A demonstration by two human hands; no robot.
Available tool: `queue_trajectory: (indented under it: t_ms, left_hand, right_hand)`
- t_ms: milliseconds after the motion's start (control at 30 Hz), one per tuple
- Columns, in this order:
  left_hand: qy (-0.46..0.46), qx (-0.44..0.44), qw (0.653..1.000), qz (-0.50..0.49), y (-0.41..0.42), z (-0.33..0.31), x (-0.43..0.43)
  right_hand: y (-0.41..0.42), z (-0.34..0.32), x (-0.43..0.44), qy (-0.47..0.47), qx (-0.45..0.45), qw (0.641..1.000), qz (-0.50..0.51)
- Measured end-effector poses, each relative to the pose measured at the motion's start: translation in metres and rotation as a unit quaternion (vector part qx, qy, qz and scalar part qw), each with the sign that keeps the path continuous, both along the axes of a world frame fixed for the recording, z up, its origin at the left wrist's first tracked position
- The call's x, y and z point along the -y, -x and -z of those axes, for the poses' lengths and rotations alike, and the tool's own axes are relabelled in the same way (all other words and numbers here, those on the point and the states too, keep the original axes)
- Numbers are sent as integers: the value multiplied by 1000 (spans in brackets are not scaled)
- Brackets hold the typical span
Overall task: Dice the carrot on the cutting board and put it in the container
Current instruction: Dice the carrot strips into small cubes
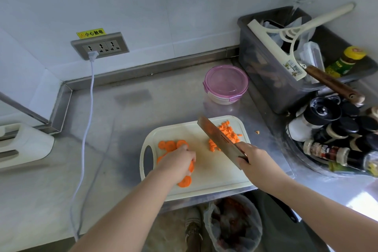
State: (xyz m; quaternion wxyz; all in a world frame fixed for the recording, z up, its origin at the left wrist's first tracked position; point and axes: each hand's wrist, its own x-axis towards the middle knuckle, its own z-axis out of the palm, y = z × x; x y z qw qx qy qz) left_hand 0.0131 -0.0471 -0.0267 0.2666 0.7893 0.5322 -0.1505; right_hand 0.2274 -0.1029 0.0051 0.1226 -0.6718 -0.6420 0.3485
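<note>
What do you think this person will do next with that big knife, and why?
Probably swing the cleaver across to the carrot slices that the left hand grips, and chop them. The right hand holds it lifted over the diced pile, yet round slices lie whole on the cutting board, and the container is lidded.

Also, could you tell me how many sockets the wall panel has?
3, side by side in the wall panel: left socket above the white plug, middle socket, right socket.
</note>
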Motion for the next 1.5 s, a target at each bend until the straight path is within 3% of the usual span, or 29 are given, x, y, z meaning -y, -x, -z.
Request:
queue_trajectory:
  t_ms: [300,433,567,667,833,1067,1500]
  left_hand:
    - [19,-39,999,29,-1,-6,-7]
    - [-2,50,999,-17,-6,-10,-11]
    - [52,157,978,-130,-24,-9,-14]
    - [79,177,964,-181,-34,-2,-7]
    - [-54,109,984,-129,-32,4,8]
    - [-91,44,982,-158,-28,12,26]
    - [-129,148,959,-204,-42,21,26]
  right_hand:
    - [-1,2,7,0,-13,1000,2]
    - [-3,3,8,5,-9,1000,4]
    - [0,7,11,18,-17,1000,3]
    - [5,15,14,27,-22,999,6]
    - [14,31,16,46,-4,999,3]
    - [20,31,21,38,59,997,-15]
    - [18,31,21,39,62,997,-11]
